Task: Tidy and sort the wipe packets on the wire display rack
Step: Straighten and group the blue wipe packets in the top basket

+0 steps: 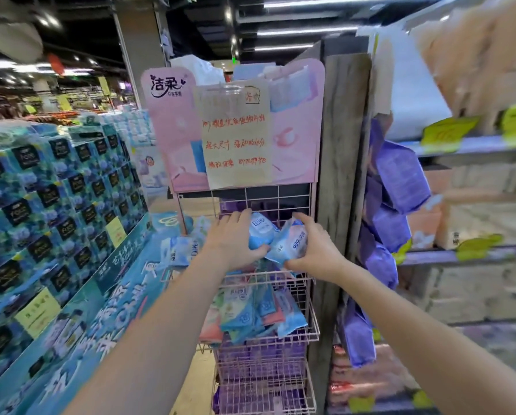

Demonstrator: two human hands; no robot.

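Supermarket aisle, dim ceiling with strip lights. A pink wire rack (310,295) stands against a wooden post (340,145), topped by a pink sign (173,139) with a handwritten note (235,136) taped on. Both hands sit at the top basket — the left hand (231,238) curls round a blue packet (261,232), thumb under it, and the right hand (313,250) grips a second packet (291,247) touching the first. More packets (256,310) are jumbled in the basket below. Blue boxes (41,205) are stacked left, purple packs (400,181) hang right.
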